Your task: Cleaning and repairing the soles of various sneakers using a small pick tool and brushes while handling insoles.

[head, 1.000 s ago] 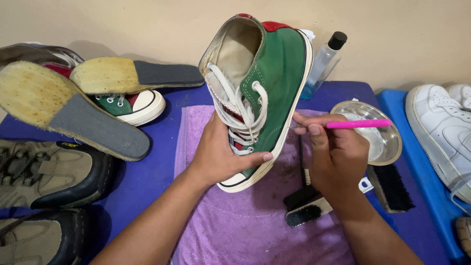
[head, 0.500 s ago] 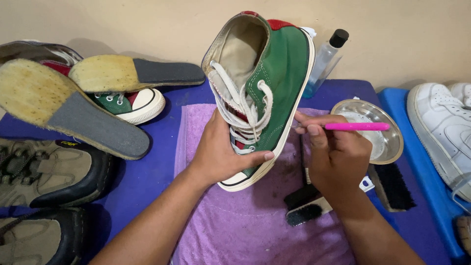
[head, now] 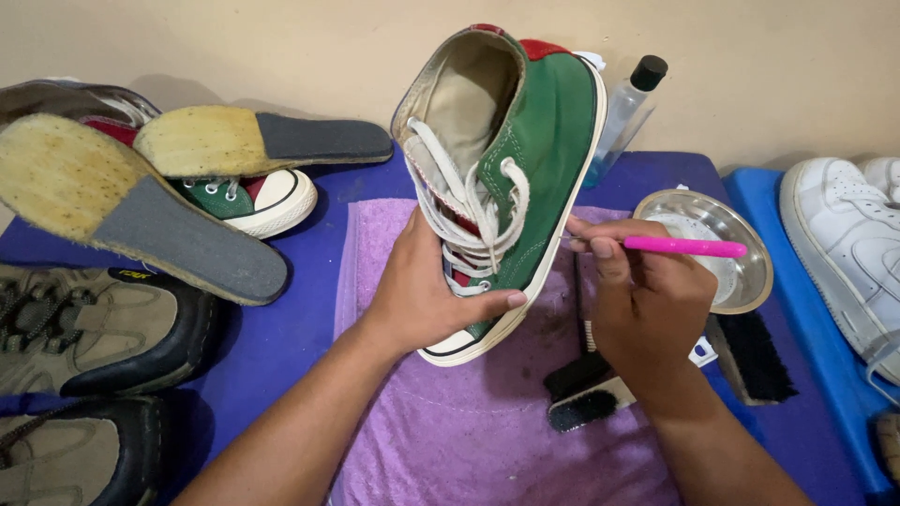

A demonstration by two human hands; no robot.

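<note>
Green high-top sneaker (head: 525,159) held tilted up over the middle of the bench (head: 309,328), toe down toward the purple towel (head: 450,431), opening and white laces facing the camera. Left hand (head: 427,290) wrapped around the toe end from the left, fingers closed on the front of the shoe, thumb pressed along the white sole edge. Right hand (head: 647,309) just right of the sneaker, fingers pinched on a thin pink-handled brush (head: 684,246), its tip meeting the sole edge on the shoe's right side; bristles themselves hidden, too small to make out. Under the right hand, on the towel, a small black brush (head: 586,394); a larger dark-bristled brush (head: 750,356) beside it to the right. Round metal bowl (head: 750,281) just beyond the right hand, pale liquid inside. Clear bottle with black cap (head: 628,103) at the far edge, behind the sneaker. Second green sneaker (head: 253,197) on the far left with two insoles (head: 141,201) lying over it. Brown and black shoes (head: 94,328) at the near left. White sneaker (head: 844,244) at the far right on a blue surface.
</note>
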